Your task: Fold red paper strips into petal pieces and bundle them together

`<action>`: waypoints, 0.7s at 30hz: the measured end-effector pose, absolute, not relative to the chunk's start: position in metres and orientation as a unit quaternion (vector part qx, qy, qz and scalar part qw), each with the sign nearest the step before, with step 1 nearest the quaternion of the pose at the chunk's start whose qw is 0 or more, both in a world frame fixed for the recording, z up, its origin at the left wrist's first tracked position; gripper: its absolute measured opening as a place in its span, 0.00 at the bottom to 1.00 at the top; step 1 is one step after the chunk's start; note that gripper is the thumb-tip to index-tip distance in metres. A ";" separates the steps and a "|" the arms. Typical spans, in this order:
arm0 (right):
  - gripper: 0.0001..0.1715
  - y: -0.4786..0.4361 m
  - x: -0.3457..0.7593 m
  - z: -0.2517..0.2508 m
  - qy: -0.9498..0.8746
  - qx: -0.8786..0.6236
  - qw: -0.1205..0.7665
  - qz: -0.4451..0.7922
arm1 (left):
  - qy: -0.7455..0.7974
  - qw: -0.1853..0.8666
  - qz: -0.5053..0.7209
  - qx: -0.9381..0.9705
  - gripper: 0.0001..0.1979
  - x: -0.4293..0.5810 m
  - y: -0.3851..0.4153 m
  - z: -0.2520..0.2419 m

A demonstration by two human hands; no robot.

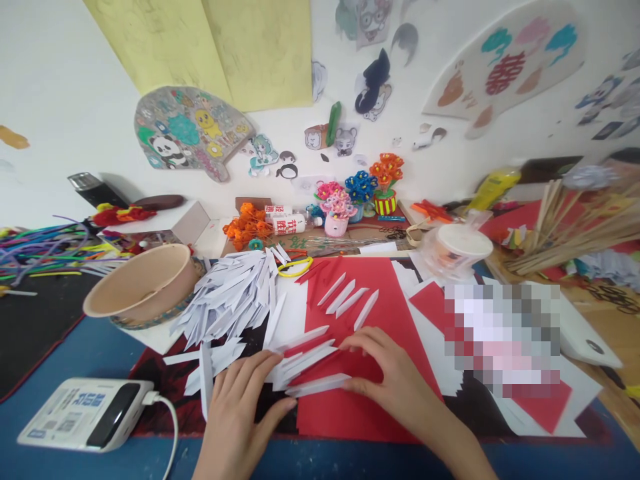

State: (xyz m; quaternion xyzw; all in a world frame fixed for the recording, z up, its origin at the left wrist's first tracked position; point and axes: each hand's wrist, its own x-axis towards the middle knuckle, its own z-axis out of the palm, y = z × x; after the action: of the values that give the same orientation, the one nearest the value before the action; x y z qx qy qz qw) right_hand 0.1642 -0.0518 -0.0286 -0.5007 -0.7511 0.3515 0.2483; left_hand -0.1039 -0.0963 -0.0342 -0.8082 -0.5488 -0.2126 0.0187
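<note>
Several folded white paper strips (313, 357) lie side by side between my hands, across the left edge of a red paper sheet (395, 320). My left hand (245, 393) is at their left ends, fingers bent and thumb spread away, the thumb tip touching the nearest strip (320, 385). At the right ends is my right hand (383, 367), its thumb against that same strip and its forefinger by a farther one, with a gap between them. Farther up the red sheet lie more folded strips (345, 297). A large heap of white strips (230, 293) is left of the sheet.
A beige bowl (143, 277) stands left of the heap, near a white device (83, 413) with a cable. Yellow-handled scissors (295, 267) lie behind the strips. Craft flowers (337, 207) line the wall. At right are a lidded tub (463, 243) and wooden sticks (565, 220).
</note>
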 end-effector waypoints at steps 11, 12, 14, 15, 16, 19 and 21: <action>0.39 -0.032 0.145 -0.030 -0.866 -0.393 0.215 0.222 | -0.524 0.008 -0.185 -0.831 0.30 -0.067 -0.072 -0.020; 0.38 -0.030 0.144 -0.029 -0.868 -0.388 0.215 0.225 | -0.523 0.007 -0.184 -0.832 0.30 -0.068 -0.071 -0.019; 0.35 -0.026 0.144 -0.027 -0.870 -0.381 0.213 0.229 | -0.518 0.004 -0.181 -0.836 0.30 -0.069 -0.070 -0.020; 0.33 -0.025 0.144 -0.027 -0.871 -0.379 0.213 0.230 | -0.517 0.003 -0.181 -0.837 0.30 -0.070 -0.070 -0.020; 0.31 -0.024 0.143 -0.026 -0.871 -0.377 0.212 0.231 | -0.516 0.002 -0.182 -0.837 0.30 -0.070 -0.070 -0.021; 0.29 -0.022 0.142 -0.026 -0.871 -0.376 0.213 0.235 | -0.517 0.003 -0.185 -0.836 0.29 -0.072 -0.070 -0.023; 0.28 -0.022 0.142 -0.025 -0.870 -0.374 0.214 0.238 | -0.511 0.005 -0.185 -0.839 0.28 -0.073 -0.069 -0.023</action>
State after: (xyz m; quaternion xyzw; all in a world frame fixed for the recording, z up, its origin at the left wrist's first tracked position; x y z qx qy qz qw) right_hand 0.1420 -0.0217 -0.0246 -0.3745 -0.8704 0.2375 0.2140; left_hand -0.0734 -0.0686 -0.0225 -0.8393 -0.5112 -0.1851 0.0048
